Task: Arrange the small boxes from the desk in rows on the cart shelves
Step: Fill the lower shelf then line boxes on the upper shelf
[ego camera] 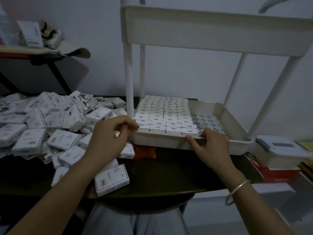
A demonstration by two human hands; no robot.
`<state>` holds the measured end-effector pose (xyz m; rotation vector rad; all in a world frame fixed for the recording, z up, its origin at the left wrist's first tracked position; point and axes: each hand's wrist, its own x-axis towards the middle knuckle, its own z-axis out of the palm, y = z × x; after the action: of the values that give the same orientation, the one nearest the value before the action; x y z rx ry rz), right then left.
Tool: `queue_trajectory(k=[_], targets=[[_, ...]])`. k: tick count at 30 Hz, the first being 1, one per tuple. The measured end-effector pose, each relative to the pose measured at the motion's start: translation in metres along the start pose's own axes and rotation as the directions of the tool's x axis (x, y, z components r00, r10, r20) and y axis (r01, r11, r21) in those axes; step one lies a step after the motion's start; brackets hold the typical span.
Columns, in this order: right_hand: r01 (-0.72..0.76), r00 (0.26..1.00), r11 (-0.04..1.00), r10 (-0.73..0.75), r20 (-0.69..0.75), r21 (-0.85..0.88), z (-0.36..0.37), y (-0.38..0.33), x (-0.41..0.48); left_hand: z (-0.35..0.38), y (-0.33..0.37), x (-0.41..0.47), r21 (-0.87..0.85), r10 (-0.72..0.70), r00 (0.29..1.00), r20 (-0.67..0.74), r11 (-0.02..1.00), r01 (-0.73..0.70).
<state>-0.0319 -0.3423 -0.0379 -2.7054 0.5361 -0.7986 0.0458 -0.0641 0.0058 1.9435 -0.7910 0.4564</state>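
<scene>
White plastic cart (211,31) with tubular posts and deep-walled trays, standing on a dark, smooth desk (169,170). Its lower shelf (237,141) has a perforated floor, bare on the right; the left and middle are covered by packed rows of boxes (166,114), edge to edge and level with the rim. A loose pile of small boxes (50,126) lies on the desk to the left: flat white cartons with dashed borders, lying at all angles. The step in hand appears to be squaring the front row. The right hand (210,143) grips the shelf's front rim, thumb along the lip and fingers curled over it. The left hand (108,136) has curled fingers meeting at the front-left corner box; whether it pinches that box or only nudges it cannot be told. The next move probably calls for taking a carton from the pile and starting a column on the bare perforated area.
</scene>
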Motion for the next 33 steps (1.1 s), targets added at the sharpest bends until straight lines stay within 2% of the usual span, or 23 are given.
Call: queue_trajectory(k=[3,5,7,9,10,12,16,19,23,26,30,33], targets=[[-0.015,1.0,1.0,0.015,0.018,0.014,-0.003,-0.003,-0.003,-0.01,-0.001,-0.004,0.006,-0.006,1.0,-0.01,1.0,0.006],[-0.032,0.998,0.995,0.038,-0.056,0.097,-0.003,-0.01,-0.01,-0.018,-0.002,-0.007,0.026,-0.015,1.0,-0.019,1.0,0.016],[0.046,0.982,0.987,-0.016,-0.188,0.156,-0.005,-0.028,-0.024,-0.027,-0.005,-0.012,0.068,-0.033,0.999,-0.014,0.997,0.034],[0.198,0.953,0.969,-0.155,-0.26,0.148,-0.006,-0.052,-0.037,-0.035,-0.008,-0.019,0.139,-0.043,0.999,0.03,0.99,0.038],[0.266,0.948,0.95,-0.226,-0.225,0.165,-0.004,-0.065,-0.043,-0.038,-0.01,-0.023,0.185,-0.047,0.997,0.063,0.982,0.035],[0.336,0.941,0.9,-0.332,-0.065,0.278,0.007,-0.089,-0.049,-0.046,-0.012,-0.032,0.261,-0.062,0.991,0.116,0.965,0.03],[0.354,0.895,0.816,-0.437,0.087,0.457,0.034,-0.124,-0.044,-0.061,-0.018,-0.049,0.368,-0.084,0.983,0.165,0.93,0.018],[0.376,0.87,0.815,-0.474,0.135,0.441,0.045,-0.14,-0.033,-0.065,-0.022,-0.058,0.384,-0.095,0.967,0.237,0.923,-0.004],[0.433,0.799,0.819,-0.542,0.26,0.375,0.05,-0.153,-0.027,-0.066,-0.025,-0.07,0.422,-0.063,0.953,0.297,0.904,-0.072],[0.431,0.785,0.82,-0.546,0.292,0.375,0.051,-0.155,-0.024,-0.066,-0.026,-0.074,0.449,-0.025,0.936,0.35,0.882,-0.145],[0.401,0.812,0.839,-0.512,0.282,0.368,0.049,-0.151,-0.021,-0.065,-0.029,-0.074,0.471,-0.007,0.902,0.432,0.855,-0.219],[0.345,0.831,0.828,-0.488,0.265,0.443,0.046,-0.151,-0.023,-0.064,-0.03,-0.072,0.453,0.008,0.868,0.497,0.85,-0.268]])
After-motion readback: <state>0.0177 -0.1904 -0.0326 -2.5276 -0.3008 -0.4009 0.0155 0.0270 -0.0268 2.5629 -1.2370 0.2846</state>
